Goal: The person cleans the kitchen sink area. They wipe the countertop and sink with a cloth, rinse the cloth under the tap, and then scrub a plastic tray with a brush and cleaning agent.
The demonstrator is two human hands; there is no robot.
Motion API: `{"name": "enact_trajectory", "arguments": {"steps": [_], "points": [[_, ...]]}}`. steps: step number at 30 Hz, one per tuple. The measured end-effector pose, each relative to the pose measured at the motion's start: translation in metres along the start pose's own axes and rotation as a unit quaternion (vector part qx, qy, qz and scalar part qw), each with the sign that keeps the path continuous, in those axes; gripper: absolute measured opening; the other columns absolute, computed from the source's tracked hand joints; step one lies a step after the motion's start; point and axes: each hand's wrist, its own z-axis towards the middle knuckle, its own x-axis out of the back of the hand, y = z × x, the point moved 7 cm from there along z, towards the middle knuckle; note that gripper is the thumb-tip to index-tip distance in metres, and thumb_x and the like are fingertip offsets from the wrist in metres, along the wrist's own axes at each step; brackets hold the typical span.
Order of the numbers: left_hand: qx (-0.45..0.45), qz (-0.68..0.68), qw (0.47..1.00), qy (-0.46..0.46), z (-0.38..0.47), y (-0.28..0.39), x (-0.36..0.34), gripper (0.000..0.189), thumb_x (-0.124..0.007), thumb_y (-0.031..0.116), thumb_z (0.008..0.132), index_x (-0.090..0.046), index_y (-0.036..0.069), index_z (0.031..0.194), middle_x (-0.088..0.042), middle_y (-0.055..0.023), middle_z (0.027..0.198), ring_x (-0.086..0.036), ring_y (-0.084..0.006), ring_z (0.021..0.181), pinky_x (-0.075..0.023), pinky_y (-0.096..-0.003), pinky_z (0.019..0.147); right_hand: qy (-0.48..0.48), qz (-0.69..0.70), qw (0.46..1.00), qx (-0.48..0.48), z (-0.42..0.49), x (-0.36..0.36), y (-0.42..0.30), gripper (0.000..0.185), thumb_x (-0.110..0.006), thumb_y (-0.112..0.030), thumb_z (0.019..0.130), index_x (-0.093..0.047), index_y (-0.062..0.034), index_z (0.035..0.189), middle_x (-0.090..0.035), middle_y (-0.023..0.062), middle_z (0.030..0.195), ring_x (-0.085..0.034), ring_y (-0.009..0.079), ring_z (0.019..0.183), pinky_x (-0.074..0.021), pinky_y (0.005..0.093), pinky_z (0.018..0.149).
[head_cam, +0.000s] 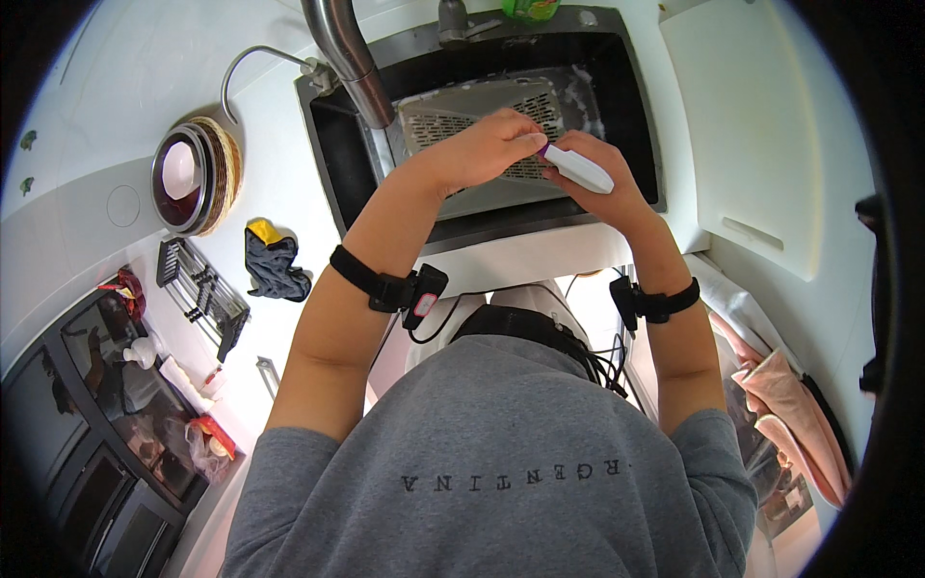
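Note:
My left hand (498,144) is over the black sink (484,231), its thumb and fingers at the purple end of a small white plastic object (582,170). My right hand (618,173) holds the body of this object, with fingers behind and below it. The exact kind of object cannot be told. Beneath both hands a grey slotted metal filter panel (462,202) lies in the sink, with whitish foam or residue near it. The hands partly cover the panel.
A thick metal tap pipe (350,58) hangs over the sink's left side. On the left are stacked bowls and baskets (231,170), a dark cloth (271,264) and a metal rack (202,289). A green container (531,7) stands behind the sink; pink towels (788,404) hang right.

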Motion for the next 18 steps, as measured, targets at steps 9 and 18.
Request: {"name": "enact_trajectory", "arguments": {"steps": [9, 18], "points": [[-0.013, 0.036, 0.988, 0.149, -0.007, -0.037, 0.001, 0.049, -0.052, 0.041, 0.105, -0.06, 0.001, 0.131, -0.053, -0.0156, 0.135, -0.048, -0.0279, 0.13, -0.0365, -0.0366, 0.11, -0.004, -0.081, 0.995, -0.063, 0.0, -0.004, 0.03, 0.018, -0.078, -0.011, 0.085, -0.068, -0.0039, 0.097, -0.066, 0.0078, 0.09, -0.066, 0.0211, 0.082, -0.0512, 0.031, 0.074], [0.198, -0.209, 0.896, 0.338, -0.112, -0.13, 0.001, 0.06, -0.046, 0.049, 0.105, -0.052, 0.001, 0.141, -0.054, -0.0143, 0.142, -0.046, -0.0244, 0.133, -0.0314, -0.0351, 0.113, 0.023, -0.279, 0.907, -0.314, 0.005, 0.001, 0.132, 0.042, -0.073, -0.043, 0.085, -0.075, -0.0078, 0.107, -0.072, 0.0198, 0.107, -0.07, 0.0371, 0.1, -0.0564, 0.0455, 0.086]]}}
